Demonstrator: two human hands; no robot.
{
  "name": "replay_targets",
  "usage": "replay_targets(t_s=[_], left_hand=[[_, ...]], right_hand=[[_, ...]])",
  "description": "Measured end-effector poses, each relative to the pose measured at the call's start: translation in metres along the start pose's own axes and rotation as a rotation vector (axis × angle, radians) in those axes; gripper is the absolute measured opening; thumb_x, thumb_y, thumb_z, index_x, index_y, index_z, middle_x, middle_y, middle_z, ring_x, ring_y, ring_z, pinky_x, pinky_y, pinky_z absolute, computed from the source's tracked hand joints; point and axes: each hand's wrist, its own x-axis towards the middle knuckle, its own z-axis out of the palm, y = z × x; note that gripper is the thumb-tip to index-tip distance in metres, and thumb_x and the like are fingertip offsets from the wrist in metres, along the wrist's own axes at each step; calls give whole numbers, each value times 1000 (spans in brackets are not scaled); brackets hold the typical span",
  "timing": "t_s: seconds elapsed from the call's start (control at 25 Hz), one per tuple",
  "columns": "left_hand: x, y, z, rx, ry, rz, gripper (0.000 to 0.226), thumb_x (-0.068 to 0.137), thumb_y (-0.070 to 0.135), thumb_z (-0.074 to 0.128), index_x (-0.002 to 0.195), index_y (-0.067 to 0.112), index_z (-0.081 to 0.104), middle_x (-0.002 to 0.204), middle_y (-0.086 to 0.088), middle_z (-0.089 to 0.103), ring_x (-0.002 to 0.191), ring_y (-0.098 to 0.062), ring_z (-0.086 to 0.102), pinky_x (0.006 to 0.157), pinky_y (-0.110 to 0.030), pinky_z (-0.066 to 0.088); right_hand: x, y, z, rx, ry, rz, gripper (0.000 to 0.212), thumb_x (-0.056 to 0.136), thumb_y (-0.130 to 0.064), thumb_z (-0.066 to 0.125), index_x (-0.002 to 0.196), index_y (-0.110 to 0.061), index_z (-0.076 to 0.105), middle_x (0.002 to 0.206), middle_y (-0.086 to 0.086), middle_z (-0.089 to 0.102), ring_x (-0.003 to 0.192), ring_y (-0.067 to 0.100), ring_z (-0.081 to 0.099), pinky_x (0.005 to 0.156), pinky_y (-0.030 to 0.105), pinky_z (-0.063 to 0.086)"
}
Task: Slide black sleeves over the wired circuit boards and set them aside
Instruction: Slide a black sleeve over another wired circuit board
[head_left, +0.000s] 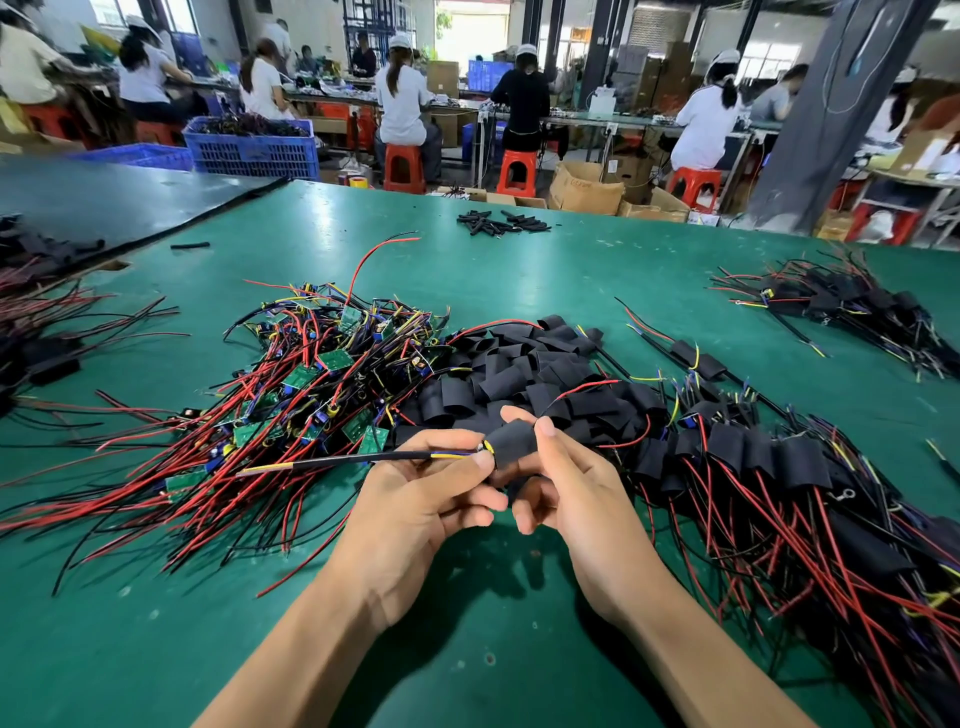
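Between the two hands, just above the green table (467, 649), sits a black sleeve (514, 441) with the wired end of a board showing at its left mouth; the board itself is covered and cannot be made out. The right hand (561, 493) pinches the sleeve, thumb on top and fingers curled beneath. The left hand (421, 499) has thumb and forefinger closed on the black cable (332, 460) at the sleeve's mouth; that cable runs out to the left, ending in yellow and pale cores. Directly behind the hands lies a heap of loose black sleeves (519, 374). Touching that heap on its left is a tangled pile of bare green boards (322, 374) with red and black leads splayed toward the near left edge. Along the right, a long pile of sleeved boards (769, 467) reaches to the near right corner. A second sleeved pile (841, 306) lies well apart at the far right, and a small cluster of narrow black tubes (501, 223) lies near the far edge. Beyond the table, workers sit on red stools (517, 171) at benches, facing away.
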Motion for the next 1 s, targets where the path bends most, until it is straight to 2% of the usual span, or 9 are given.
replay_targets(t_s=[0.12,0.24,0.52,0.68,0.76,0.88,1.0], left_hand=[[1,1,-1,20,30,-3,28,64,11,80,90,9,69,73,-16,69,61,-22,69,56,-25,55],[1,1,-1,13,43,-13,31,64,10,79,91,7,66,71,-17,68,60,-22,68,55,-24,55],[1,0,-5,26,28,-9,23,68,4,77,86,8,65,70,-16,65,58,-22,65,54,-26,54],[1,0,-2,84,-39,4,32,73,12,75,105,16,76,84,-11,72,68,-20,70,59,-26,55],[1,0,0,99,-35,20,33,73,11,74,105,18,78,85,-11,74,72,-20,72,60,-25,55],[1,-1,3,99,30,55,27,71,7,74,96,17,80,85,-17,75,71,-23,73,61,-25,56],[0,-4,5,144,88,99,24,78,-6,71,87,14,80,82,-21,74,68,-25,73,59,-25,56]], right_hand=[[-1,1,0,-64,-19,-16,34,90,-57,47,108,-47,73,71,0,63,47,13,46,50,16,37],[-2,2,0,-87,-21,-15,34,91,-57,46,110,-47,72,71,3,60,47,12,46,49,15,36],[-3,4,2,-37,-76,4,36,94,-54,45,113,-41,72,70,0,67,47,11,47,49,13,37],[-2,1,-1,-82,-52,18,35,91,-56,45,99,-41,76,71,-3,64,48,11,47,52,20,37],[0,0,-3,-50,-7,3,31,93,-50,51,101,-36,77,70,-2,62,49,13,47,52,21,38],[1,0,-5,-11,83,-34,22,99,-30,57,102,-30,78,69,-3,64,48,12,47,51,18,39],[-2,3,-1,-65,111,-55,26,102,-28,54,94,-29,79,56,1,56,48,11,47,51,18,39]])
